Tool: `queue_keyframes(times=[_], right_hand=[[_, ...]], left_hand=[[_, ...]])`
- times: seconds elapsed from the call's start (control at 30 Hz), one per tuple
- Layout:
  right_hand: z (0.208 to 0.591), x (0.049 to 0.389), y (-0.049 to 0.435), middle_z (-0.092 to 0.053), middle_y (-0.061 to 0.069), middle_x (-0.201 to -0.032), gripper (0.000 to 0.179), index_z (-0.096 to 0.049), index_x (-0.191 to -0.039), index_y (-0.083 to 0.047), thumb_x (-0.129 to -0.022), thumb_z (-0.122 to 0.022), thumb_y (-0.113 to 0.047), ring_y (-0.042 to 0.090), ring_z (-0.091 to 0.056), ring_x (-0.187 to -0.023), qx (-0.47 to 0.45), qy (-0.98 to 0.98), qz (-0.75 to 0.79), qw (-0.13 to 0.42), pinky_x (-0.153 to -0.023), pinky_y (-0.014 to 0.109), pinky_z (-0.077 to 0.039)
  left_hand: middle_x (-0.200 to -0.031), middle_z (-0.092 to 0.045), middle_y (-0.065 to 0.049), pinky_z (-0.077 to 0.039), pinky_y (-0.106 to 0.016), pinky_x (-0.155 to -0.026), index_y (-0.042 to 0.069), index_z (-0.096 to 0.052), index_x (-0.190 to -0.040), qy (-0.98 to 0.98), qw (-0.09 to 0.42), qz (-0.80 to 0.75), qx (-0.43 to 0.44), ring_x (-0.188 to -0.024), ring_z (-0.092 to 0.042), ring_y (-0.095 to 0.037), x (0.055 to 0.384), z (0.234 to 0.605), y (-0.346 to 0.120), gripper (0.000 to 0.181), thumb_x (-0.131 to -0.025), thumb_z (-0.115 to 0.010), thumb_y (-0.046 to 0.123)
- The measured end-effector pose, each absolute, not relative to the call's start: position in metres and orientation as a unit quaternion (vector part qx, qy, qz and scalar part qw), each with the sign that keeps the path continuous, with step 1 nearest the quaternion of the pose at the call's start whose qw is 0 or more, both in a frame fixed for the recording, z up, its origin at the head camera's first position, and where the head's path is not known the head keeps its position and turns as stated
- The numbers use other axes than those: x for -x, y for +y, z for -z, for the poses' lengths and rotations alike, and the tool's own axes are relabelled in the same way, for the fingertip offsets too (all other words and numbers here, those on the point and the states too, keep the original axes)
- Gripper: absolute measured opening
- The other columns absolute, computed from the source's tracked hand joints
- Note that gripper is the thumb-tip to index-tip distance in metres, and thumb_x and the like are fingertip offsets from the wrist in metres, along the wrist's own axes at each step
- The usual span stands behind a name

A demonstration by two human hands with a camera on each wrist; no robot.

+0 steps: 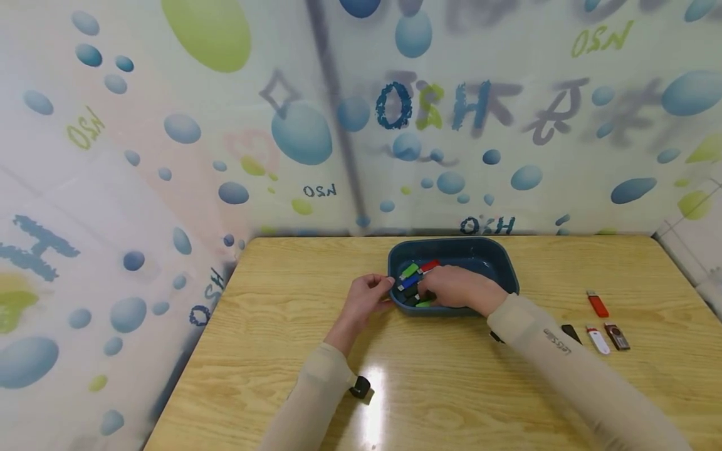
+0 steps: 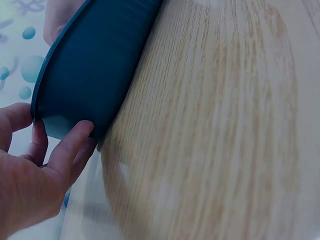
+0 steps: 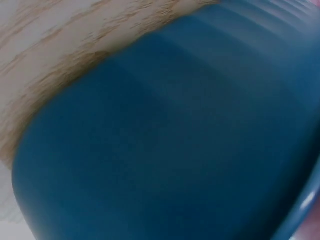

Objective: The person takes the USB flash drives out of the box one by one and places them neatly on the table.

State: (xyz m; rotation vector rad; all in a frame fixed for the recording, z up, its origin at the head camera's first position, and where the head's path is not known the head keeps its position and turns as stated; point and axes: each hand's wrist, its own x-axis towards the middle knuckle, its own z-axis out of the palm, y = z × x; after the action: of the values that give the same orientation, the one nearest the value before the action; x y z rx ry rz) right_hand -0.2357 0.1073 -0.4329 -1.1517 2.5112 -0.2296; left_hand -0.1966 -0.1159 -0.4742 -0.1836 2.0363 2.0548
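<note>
A dark blue plastic box (image 1: pixel 485 266) stands at the back of the table, with several USB sticks at its left end. Among them I see a green USB stick (image 1: pixel 409 271), a blue USB stick (image 1: pixel 410 282), a red USB stick (image 1: pixel 430 265) and black ones. My left hand (image 1: pixel 363 299) pinches the box's left rim between thumb and finger; in the left wrist view other fingers (image 2: pixel 72 140) touch the outer wall. My right hand (image 1: pixel 459 287) reaches over the near rim into the box, down among the sticks. Its fingertips are hidden there. The box's outer wall (image 3: pixel 150 140) fills the right wrist view.
Right of the box, a red USB stick (image 1: pixel 598 305), a white-and-red one (image 1: pixel 598 340), a brown one (image 1: pixel 617 337) and a black one (image 1: pixel 570 332), partly behind my right sleeve, lie on the wooden table (image 1: pixel 282 300). A patterned curtain (image 1: pixel 361 175) hangs behind the table.
</note>
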Motion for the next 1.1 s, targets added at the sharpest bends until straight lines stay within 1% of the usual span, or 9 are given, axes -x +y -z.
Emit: queue_keyframes(times=[0.13, 0.27, 0.37, 0.5, 0.63, 0.73, 0.9, 1.0, 1.1], right_hand=[[0.434, 0.236, 0.106, -0.07, -0.012, -0.089, 0.009, -0.078, -0.095, -0.023, -0.09, -0.082, -0.016, 0.007, -0.062, -0.077, 0.405, 0.893, 0.073, 0.18, -0.077, 0.033, -0.058], [0.437, 0.237, 0.11, -0.072, -0.01, -0.096, 0.011, -0.08, -0.099, -0.022, -0.089, -0.083, -0.017, 0.009, -0.066, -0.085, 0.409, 0.893, 0.076, 0.169, -0.082, 0.036, -0.06], [0.438, 0.237, 0.114, -0.072, -0.008, -0.1, 0.013, -0.08, -0.102, -0.021, -0.09, -0.083, -0.018, 0.011, -0.066, -0.09, 0.412, 0.893, 0.084, 0.16, -0.083, 0.036, -0.059], [0.437, 0.236, 0.118, -0.072, -0.007, -0.102, 0.014, -0.078, -0.105, -0.02, -0.091, -0.082, -0.019, 0.011, -0.066, -0.09, 0.414, 0.892, 0.1, 0.151, -0.082, 0.037, -0.059], [0.433, 0.233, 0.122, -0.07, -0.006, -0.106, 0.017, -0.078, -0.108, -0.018, -0.091, -0.082, -0.02, 0.012, -0.065, -0.094, 0.401, 0.897, 0.116, 0.144, -0.086, 0.038, -0.059], [0.43, 0.231, 0.126, -0.068, -0.005, -0.105, 0.016, -0.077, -0.107, -0.016, -0.091, -0.082, -0.018, 0.012, -0.065, -0.093, 0.4, 0.897, 0.131, 0.135, -0.085, 0.037, -0.059], [0.429, 0.23, 0.133, -0.065, -0.007, -0.099, 0.011, -0.075, -0.102, -0.018, -0.093, -0.08, -0.017, 0.009, -0.059, -0.085, 0.39, 0.9, 0.147, 0.126, -0.081, 0.035, -0.057], [0.428, 0.229, 0.137, -0.066, -0.006, -0.1, 0.013, -0.074, -0.105, -0.017, -0.093, -0.079, -0.016, 0.01, -0.057, -0.083, 0.38, 0.902, 0.163, 0.12, -0.08, 0.034, -0.056], [0.426, 0.228, 0.142, -0.067, -0.004, -0.103, 0.019, -0.073, -0.11, -0.015, -0.092, -0.079, -0.014, 0.012, -0.058, -0.085, 0.369, 0.903, 0.189, 0.112, -0.082, 0.035, -0.057]], left_hand=[[-0.111, -0.064, -0.015, -0.062, -0.042, -0.088, -0.006, -0.065, -0.114, 0.698, 0.122, -0.703, 0.065, -0.098, -0.067, -0.021, 0.196, 0.473, -0.115, 0.027, -0.102, -0.067, 0.017], [-0.109, -0.064, -0.013, -0.062, -0.042, -0.087, -0.006, -0.064, -0.112, 0.695, 0.121, -0.706, 0.063, -0.097, -0.067, -0.021, 0.197, 0.475, -0.114, 0.025, -0.101, -0.067, 0.017], [-0.107, -0.063, -0.012, -0.062, -0.042, -0.087, -0.006, -0.064, -0.111, 0.693, 0.12, -0.709, 0.063, -0.096, -0.067, -0.021, 0.198, 0.476, -0.113, 0.024, -0.102, -0.066, 0.017], [-0.106, -0.063, -0.011, -0.062, -0.043, -0.089, -0.006, -0.064, -0.111, 0.691, 0.12, -0.71, 0.066, -0.097, -0.067, -0.022, 0.198, 0.475, -0.114, 0.024, -0.102, -0.066, 0.016], [-0.107, -0.063, -0.013, -0.062, -0.044, -0.089, -0.006, -0.063, -0.112, 0.691, 0.118, -0.71, 0.066, -0.097, -0.066, -0.023, 0.196, 0.475, -0.114, 0.025, -0.102, -0.066, 0.016], [-0.108, -0.063, -0.014, -0.062, -0.043, -0.087, -0.007, -0.063, -0.112, 0.69, 0.115, -0.711, 0.065, -0.096, -0.067, -0.023, 0.196, 0.475, -0.114, 0.025, -0.102, -0.066, 0.016], [-0.108, -0.063, -0.014, -0.062, -0.043, -0.087, -0.007, -0.063, -0.112, 0.689, 0.116, -0.712, 0.064, -0.094, -0.067, -0.021, 0.196, 0.475, -0.114, 0.025, -0.102, -0.066, 0.016], [-0.108, -0.063, -0.014, -0.062, -0.043, -0.087, -0.007, -0.063, -0.112, 0.69, 0.118, -0.712, 0.064, -0.094, -0.067, -0.021, 0.197, 0.476, -0.114, 0.026, -0.102, -0.066, 0.016], [-0.109, -0.063, -0.014, -0.062, -0.043, -0.087, -0.007, -0.063, -0.113, 0.69, 0.117, -0.711, 0.065, -0.095, -0.067, -0.021, 0.198, 0.476, -0.115, 0.026, -0.102, -0.066, 0.017]])
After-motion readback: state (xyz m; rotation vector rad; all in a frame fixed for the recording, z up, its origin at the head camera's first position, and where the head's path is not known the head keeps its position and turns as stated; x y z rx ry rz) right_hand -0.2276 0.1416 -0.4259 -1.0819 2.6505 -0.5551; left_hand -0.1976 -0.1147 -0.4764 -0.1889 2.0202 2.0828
